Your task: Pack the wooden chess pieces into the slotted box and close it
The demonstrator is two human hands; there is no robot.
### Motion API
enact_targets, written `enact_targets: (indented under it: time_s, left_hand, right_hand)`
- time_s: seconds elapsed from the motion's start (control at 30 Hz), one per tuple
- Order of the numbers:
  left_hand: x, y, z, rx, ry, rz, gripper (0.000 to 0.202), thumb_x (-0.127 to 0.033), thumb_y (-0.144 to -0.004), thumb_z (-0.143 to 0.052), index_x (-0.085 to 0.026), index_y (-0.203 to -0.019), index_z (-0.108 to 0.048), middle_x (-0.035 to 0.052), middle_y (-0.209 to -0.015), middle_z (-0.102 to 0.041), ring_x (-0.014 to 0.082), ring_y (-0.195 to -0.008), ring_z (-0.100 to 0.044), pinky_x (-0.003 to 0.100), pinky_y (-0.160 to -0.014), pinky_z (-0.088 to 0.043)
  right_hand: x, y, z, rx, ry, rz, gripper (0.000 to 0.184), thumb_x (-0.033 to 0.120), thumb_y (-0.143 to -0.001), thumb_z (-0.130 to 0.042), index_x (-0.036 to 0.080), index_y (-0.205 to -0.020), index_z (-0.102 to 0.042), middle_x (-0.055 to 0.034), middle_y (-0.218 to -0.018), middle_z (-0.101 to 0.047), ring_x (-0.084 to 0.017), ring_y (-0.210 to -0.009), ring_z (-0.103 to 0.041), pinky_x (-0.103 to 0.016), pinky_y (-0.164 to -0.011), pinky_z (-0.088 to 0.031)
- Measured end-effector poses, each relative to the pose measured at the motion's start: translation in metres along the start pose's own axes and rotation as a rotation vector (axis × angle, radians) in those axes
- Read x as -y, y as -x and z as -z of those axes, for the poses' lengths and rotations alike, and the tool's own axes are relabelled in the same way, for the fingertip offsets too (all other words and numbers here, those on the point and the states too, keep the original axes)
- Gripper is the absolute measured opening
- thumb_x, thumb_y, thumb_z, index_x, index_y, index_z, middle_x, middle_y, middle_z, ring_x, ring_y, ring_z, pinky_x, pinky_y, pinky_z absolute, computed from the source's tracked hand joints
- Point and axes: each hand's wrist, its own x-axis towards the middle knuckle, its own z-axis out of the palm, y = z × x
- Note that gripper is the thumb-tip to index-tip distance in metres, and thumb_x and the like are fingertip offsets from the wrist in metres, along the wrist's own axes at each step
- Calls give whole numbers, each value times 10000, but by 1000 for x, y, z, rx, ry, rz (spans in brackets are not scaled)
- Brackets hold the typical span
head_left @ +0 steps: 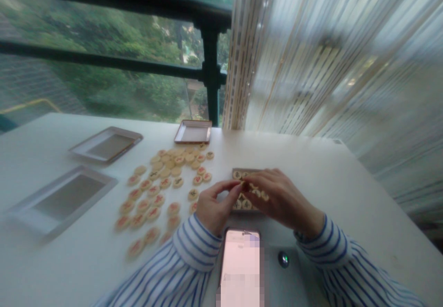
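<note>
My left hand [213, 204] and my right hand [277, 196] meet over a small brown tray [238, 172] that holds round wooden game pieces. The left thumb and forefinger pinch together at a piece [242, 185] in the tray. My right hand lies curved over the tray's right half, fingertips on the pieces, and hides most of them. Several more wooden discs [162, 184] with red or dark marks lie loose on the white table [346, 196] to the left of the tray. Both arms wear blue-and-white striped sleeves.
A phone [240, 265] lies lit near the table's front edge, with a small dark round object [283, 259] to its right. Two white trays [105, 144] [62, 201] sit at the left, a brown lid [193, 132] at the back. Window and curtain stand behind.
</note>
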Motion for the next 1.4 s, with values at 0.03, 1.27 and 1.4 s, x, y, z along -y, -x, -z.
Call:
enact_targets:
  time_s: [0.03, 1.27, 1.4]
  left_hand:
    - [-1, 0, 0, -5, 8, 8, 207, -318, -718, -652, -170, -851, -710, 49, -809, -725, 199, -780, -669, 333, -787, -522]
    - [6, -3, 3, -131, -279, 10, 230, -356, -765, -562, -165, -814, -681, 32, -791, -706, 175, -790, -635, 299, -773, -470]
    - [7, -4, 3, -141, -304, 1, 227, -355, -768, -556, -169, -807, -679, 31, -785, -702, 173, -785, -631, 299, -773, -469]
  right_hand:
    - [0, 0, 0, -3, 1, -4, 219, 297, -860, -523, 204, -1055, -555, -66, -1006, -657, -179, -912, -567, -311, -780, -363]
    - [-21, 3, 8, 256, 53, -65, 141, 279, -814, -555, 214, -921, -620, -33, -876, -661, -160, -827, -583, -301, -760, -336]
    - [-23, 4, 7, 294, 71, -73, 132, 301, -812, -556, 231, -902, -623, -12, -851, -663, -154, -807, -584, -304, -748, -322]
